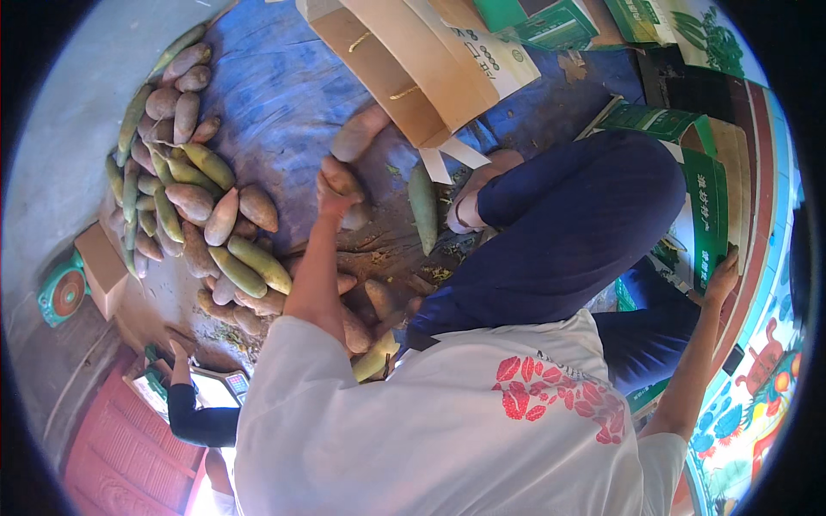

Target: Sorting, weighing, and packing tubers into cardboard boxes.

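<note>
My left hand [332,199] is closed around a reddish-brown root [342,177], shaped like a sweet potato, just above the blue sheet. A longer pinkish root [360,134] lies right beyond it, and another root [355,216] is partly hidden beside the hand. To the right of these, a green radish [422,209] rests on the sheet near my foot. Over on the right side, my right hand [723,275] grips the edge of a green carton [711,206] standing beside my leg. My knee hides part of that carton.
A heap of reddish roots and green radishes [205,163] spreads over the left of the blue sheet [275,77]. An open brown carton [404,77] stands ahead, with green cartons [551,26] behind. At lower left are another person's arm [185,413] and a green round-dial scale [64,292].
</note>
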Available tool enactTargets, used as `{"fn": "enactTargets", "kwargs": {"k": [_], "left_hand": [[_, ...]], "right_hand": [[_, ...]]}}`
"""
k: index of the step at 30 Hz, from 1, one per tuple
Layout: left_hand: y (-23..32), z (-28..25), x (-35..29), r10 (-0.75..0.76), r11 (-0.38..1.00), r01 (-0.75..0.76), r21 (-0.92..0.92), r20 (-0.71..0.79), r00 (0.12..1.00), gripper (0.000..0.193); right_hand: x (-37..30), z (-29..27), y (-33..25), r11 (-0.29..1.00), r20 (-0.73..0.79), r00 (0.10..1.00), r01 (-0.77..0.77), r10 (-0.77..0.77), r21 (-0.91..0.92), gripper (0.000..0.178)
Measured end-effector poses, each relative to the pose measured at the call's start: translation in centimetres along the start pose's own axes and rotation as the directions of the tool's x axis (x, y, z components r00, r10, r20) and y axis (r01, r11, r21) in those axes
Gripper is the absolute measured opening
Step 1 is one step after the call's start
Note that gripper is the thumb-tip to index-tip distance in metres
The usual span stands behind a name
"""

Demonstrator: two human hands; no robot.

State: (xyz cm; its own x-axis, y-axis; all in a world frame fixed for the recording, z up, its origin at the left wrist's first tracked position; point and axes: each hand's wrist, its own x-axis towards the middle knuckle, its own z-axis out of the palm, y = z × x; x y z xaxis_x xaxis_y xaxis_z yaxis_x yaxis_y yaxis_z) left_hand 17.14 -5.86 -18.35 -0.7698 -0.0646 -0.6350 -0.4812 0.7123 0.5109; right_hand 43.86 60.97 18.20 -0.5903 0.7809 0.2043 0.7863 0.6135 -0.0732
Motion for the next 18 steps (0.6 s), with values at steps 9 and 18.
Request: {"fn": "enactTargets", "kwargs": {"k": [9, 18], "left_hand": [[0.8, 4.8, -5.5, 0.333, 0.942, -0.293, -0.166, 0.339, 0.880, 0.086], [-4.2, -13.1, -6.4, -0.202, 0.501, 0.678, 0.538, -0.689, 0.696, 0.091]], "right_hand": [[0.6, 1.7, -0.4, 0.994, -0.036, 0.994, 0.105, -0.104, 0.016, 0.052], [0.2, 1.0, -0.6, 0.999, 0.047, 0.999, -0.026, 0.025, 0.028, 0.053]]}}
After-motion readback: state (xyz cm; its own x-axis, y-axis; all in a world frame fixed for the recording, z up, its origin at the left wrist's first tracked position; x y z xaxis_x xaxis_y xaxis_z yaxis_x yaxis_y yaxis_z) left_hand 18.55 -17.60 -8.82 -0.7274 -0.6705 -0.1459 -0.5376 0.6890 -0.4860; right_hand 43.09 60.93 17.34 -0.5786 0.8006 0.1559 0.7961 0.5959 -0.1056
